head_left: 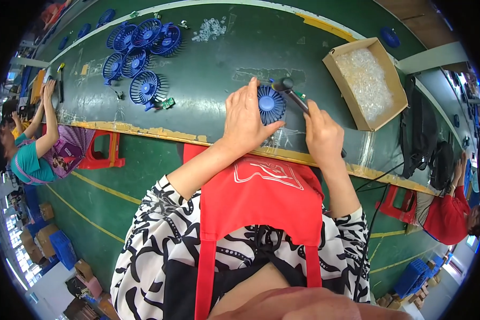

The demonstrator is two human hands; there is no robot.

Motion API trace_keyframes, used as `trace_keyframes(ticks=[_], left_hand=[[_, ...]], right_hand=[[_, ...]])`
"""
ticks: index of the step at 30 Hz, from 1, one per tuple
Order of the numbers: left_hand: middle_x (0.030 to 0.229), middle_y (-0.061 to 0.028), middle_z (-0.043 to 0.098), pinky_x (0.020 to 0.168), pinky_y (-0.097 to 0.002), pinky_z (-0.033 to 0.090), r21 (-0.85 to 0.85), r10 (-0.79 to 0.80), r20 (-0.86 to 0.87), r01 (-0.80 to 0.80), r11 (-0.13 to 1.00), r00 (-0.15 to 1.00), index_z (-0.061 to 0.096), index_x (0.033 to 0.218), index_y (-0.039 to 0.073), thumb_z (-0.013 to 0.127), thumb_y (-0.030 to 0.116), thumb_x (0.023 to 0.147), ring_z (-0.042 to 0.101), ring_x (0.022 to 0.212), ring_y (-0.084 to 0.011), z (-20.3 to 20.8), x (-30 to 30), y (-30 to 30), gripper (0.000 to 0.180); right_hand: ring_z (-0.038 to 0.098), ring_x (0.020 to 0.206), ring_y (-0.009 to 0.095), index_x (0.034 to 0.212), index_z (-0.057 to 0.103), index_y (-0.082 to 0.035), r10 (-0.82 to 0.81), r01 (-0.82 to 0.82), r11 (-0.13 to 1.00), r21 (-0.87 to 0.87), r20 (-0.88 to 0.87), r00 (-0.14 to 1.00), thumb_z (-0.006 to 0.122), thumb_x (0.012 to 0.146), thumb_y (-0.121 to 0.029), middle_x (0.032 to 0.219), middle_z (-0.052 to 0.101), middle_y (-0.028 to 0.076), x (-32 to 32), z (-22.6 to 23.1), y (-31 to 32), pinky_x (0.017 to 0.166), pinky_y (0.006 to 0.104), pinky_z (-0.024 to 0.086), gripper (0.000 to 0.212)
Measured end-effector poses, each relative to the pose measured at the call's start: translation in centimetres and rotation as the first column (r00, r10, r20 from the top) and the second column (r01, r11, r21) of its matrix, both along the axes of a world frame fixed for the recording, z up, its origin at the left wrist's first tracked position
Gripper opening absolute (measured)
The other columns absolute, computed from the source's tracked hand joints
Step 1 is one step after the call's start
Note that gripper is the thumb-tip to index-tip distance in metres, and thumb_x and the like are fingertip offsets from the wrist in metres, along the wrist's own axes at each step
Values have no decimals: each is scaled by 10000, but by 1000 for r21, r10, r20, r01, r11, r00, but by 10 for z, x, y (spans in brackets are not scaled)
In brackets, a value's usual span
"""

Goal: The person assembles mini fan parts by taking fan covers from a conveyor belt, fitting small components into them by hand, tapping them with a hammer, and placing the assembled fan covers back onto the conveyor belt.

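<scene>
At bench centre: small blue fan (271,104), grille facing up, lying on the green table (208,90) near its front edge.
Left hand (246,120): at 9 o'clock of the fan, fingers curled over its left rim, thumb along its lower edge; holding it flat.
Right hand (322,134): at 4 o'clock of the fan, fist closed round a dark power screwdriver (292,94).
Screwdriver: slants up-left from the fist; its head sits at 1 o'clock of the fan, just beside the rim. Cannot tell if the tip touches.
Box (366,80): cardboard, open, at 2 o'clock of the fan, well apart; filled with clear small parts.
Fan pile (138,53): several blue fans at 10 o'clock, well apart, some overlapping; one nearest has a small green board beside it.
Clear bits (210,28): loose scatter at 11 o'clock, near the far edge.
Apron (258,200): red, at 6 o'clock, over a black-and-white patterned top.
Stools: red one (104,152) at 8 o'clock under the table edge; another (396,202) at 4 o'clock.
Neighbours: one person (34,154) far at 9 o'clock, arm up on the table; another in red (449,216) at 4 o'clock.
Bags (424,136): dark, at 3 o'clock on the bench end.
</scene>
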State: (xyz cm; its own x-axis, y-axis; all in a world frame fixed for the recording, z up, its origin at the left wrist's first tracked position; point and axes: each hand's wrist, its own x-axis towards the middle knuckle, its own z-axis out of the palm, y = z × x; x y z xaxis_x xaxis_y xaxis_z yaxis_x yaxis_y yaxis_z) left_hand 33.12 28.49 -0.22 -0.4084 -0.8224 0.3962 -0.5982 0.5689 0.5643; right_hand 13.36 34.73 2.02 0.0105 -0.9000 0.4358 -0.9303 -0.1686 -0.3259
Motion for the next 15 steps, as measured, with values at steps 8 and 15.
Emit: trace_keyframes(ticks=[8, 15], left_hand=[[1275, -201, 506, 1010, -453, 382, -57, -150, -181, 141, 988, 972, 317, 1385, -32, 883, 252, 589, 482, 1162, -377, 6, 8, 4, 1018], [1230, -204, 562, 945, -396, 473, 126, -126, -314, 173, 977, 941, 546, 1240, -5, 803, 226, 737, 576, 1101, -322, 4, 19, -19, 611]], right_hand=[[617, 667, 181, 984, 675, 31, 7, -24, 999, 22, 582, 813, 626, 914, -155, 820, 654, 111, 11, 18, -37, 624, 297, 489, 204], [513, 573, 40, 994, 674, 21, -227, -259, 909, 327, 909, 349, 597, 947, -176, 701, 611, -13, 22, -19, -41, 509, 203, 412, 217]])
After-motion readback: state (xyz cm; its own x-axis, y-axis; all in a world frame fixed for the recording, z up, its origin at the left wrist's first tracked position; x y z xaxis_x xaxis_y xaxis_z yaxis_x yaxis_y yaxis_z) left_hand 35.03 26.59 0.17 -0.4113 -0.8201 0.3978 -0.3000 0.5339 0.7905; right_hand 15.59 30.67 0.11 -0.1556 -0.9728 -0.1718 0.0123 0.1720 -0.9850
